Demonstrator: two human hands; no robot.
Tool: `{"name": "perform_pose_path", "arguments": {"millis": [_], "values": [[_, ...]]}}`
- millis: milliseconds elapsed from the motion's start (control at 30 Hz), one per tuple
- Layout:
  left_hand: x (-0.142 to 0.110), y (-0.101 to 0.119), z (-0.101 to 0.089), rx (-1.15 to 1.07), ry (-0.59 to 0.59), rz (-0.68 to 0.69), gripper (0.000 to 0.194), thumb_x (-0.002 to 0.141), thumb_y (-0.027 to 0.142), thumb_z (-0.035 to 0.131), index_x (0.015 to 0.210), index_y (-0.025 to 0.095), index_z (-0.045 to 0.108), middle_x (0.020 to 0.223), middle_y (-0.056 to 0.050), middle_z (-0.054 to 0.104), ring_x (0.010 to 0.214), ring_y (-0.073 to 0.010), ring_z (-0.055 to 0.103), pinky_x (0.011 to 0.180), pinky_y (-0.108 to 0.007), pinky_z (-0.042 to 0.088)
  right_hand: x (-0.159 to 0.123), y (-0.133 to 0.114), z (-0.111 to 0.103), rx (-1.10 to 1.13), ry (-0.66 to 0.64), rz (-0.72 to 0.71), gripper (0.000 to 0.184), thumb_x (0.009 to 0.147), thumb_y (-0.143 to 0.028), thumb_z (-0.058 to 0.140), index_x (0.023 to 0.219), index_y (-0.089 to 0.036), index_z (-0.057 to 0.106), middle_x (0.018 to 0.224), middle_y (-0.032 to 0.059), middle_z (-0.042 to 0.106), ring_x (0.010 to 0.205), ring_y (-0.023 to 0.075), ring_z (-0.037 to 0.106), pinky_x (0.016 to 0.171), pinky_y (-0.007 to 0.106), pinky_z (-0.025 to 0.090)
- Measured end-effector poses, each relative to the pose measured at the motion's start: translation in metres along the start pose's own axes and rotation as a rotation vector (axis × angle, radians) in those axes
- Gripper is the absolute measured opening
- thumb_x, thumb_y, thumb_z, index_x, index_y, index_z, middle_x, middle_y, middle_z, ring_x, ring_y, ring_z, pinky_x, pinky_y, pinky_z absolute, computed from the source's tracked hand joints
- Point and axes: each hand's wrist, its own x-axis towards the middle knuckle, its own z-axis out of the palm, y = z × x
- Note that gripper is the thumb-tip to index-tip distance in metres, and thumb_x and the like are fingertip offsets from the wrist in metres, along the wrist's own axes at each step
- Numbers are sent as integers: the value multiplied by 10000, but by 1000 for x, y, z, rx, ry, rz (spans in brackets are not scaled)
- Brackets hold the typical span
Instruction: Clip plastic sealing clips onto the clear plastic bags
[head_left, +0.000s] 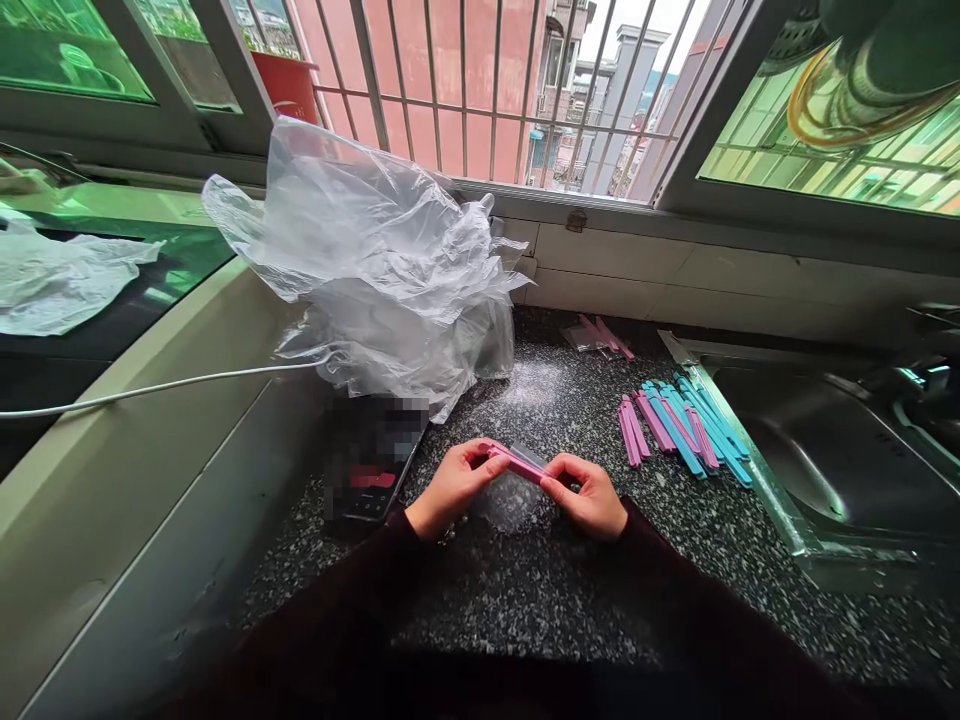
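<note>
Between my two hands are pink plastic bag clips (519,462), long and narrow, held slanting down to the right above the counter. The fingers of my left hand (454,488) pinch their left end, and my right hand (589,497) is closed on the right end. How many clips are in the hold I cannot tell. Thin clear plastic (514,508) shows under and beside them. To the right, several blue clips (679,425) lie in a loose pile with pink ones, and a few pink clips (634,430) lie just left of it.
A large clear plastic bag (390,250) is heaped by the window. A phone (375,470) lies left of my hands, with a white cable (187,382) nearby. Farther back are pink strips (607,335) with clear wrap. A metal sink (847,450) is at right.
</note>
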Motion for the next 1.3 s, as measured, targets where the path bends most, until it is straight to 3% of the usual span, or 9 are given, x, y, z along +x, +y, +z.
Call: {"name": "perform_pose_path", "arguments": {"millis": [100,600,733,967,1133,1200,1300], "values": [[2,3,-2,-10,63,11,288,668,416,641,686,129,631,657,-14,557,654,-131,469,631,-238,371,0,0,-1,-18,14,-9,262,770,-383,554,645,-152,564,578,-1,525,512,93,446,486,219,378],[5,1,-9,39,134,79,312,705,417,606,561,144,560,567,29,451,574,-98,386,577,-222,320,1,1,-4,-55,46,-23,214,762,-357,557,677,-161,573,595,-1,532,526,100,453,497,219,387],[4,3,-7,47,44,-4,316,673,450,618,709,137,639,615,8,543,591,-116,432,588,-231,347,2,-3,-8,-5,86,-11,232,771,-370,544,660,-166,548,573,-11,502,521,98,437,494,218,376],[1,4,-3,196,-148,5,287,715,392,593,618,135,676,587,-15,575,593,-125,476,591,-231,351,2,1,-12,95,216,47,262,776,-417,530,681,-173,527,542,-33,414,484,86,360,451,214,315],[0,0,-3,194,-303,-36,258,718,373,606,657,134,683,627,-23,599,608,-130,499,594,-231,368,0,1,-11,129,207,41,279,784,-438,517,715,-168,532,562,-32,416,491,85,362,457,213,317],[0,1,-3,166,-270,-38,244,690,375,637,696,135,683,655,-26,611,632,-138,509,614,-237,376,0,-1,-10,106,163,24,276,791,-432,511,705,-170,529,569,-29,421,502,88,369,466,214,324],[1,2,-3,79,-115,-26,291,647,395,676,769,132,669,682,-22,608,637,-135,494,607,-233,365,0,-4,-7,80,93,-6,281,788,-428,517,675,-170,525,580,-22,442,525,96,399,500,220,352]]}}
